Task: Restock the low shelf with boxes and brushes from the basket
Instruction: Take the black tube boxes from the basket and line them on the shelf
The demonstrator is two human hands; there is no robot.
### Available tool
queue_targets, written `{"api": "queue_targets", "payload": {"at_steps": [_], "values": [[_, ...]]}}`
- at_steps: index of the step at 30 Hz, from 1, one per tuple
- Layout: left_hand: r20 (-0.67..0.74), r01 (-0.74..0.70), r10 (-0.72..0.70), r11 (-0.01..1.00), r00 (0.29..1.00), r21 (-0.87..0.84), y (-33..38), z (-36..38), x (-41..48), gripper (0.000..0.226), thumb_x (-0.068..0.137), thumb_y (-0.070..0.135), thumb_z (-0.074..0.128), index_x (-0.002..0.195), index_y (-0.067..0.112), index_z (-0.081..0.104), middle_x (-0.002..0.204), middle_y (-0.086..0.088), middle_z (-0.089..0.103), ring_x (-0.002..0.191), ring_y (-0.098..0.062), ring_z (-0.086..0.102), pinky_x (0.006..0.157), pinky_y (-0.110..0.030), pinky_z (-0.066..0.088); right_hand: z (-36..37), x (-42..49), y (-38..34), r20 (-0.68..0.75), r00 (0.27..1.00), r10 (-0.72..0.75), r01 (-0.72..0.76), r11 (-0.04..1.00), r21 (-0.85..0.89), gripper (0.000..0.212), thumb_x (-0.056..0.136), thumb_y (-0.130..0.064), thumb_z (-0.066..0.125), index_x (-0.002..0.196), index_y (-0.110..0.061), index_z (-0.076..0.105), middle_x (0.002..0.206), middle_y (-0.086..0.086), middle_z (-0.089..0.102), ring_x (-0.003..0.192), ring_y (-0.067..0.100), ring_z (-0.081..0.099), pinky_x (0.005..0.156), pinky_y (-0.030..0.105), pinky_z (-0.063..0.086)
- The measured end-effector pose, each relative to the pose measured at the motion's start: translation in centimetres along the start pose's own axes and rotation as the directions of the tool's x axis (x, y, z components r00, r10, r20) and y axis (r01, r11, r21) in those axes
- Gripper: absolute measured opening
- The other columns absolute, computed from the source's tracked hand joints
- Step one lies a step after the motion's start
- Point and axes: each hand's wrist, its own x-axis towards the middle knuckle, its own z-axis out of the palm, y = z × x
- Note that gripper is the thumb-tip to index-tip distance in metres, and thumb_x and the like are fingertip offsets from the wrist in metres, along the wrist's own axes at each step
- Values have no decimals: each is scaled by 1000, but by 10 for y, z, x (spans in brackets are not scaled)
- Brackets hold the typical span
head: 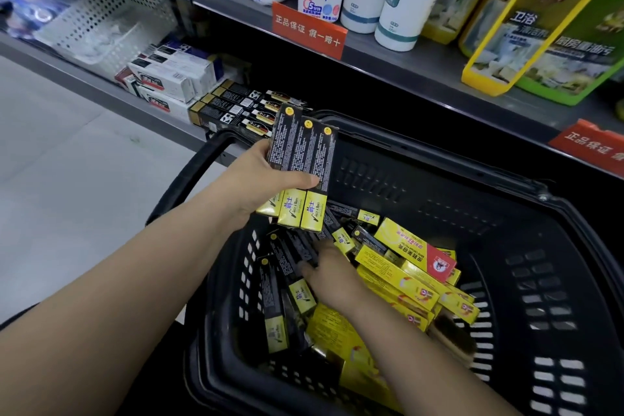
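Left hand (pixel 258 179) clamps three black-yellow boxes (pixel 300 152) side by side, batching for the shelf | right hand (pixel 334 277) rummages in the basket (pixel 422 192), grip unclear

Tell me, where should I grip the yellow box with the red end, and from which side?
Likely best: grip the yellow box across its long edges near the middle, coming from above: it lies flat atop the pile in the basket, face up, nothing covering it.
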Motion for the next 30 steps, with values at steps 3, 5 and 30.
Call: {"api": "queue_targets", "payload": {"at_steps": [3, 5, 30], "values": [[-26, -3, 2, 1000, 1000, -11, 3, -8, 0, 59, 63, 20, 83, 116, 21, 56, 101, 5, 70, 94, -10, 64, 89, -28, 44, -28, -13, -5, -69, 994, 87, -53, 917, 394, 27, 89, -24, 59, 109, -13, 47, 86, -4, 56, 72, 9, 52, 60, 24, 36], [-44, -20, 18, 999, 999, -37, 6, -14, -2, 56, 64, 18, 83, 114, 20, 57, 103, 1, 71, 98, -17, 65, 93, -36, 45, -49, -20, -15, -84, 994, 76, 4, 719, 695, 31, 83, -22, 68, 105, -22, 48, 99, -3, 61, 85, 8, 55, 66, 25, 39], [-257, 12, -111, 933, 960, -358, -12, -83, 25, 30, 73, 12, 76, 96, 17, 58, 66, -4, 73, 55, -23, 70, 46, -39, 55, -107, 24, -77, -192, 970, -151, 244, 613, 751, 31, 89, -19, 59, 115, -29, 46, 102, 5, 67, 79, 20, 71, 65, 33, 57]]}}
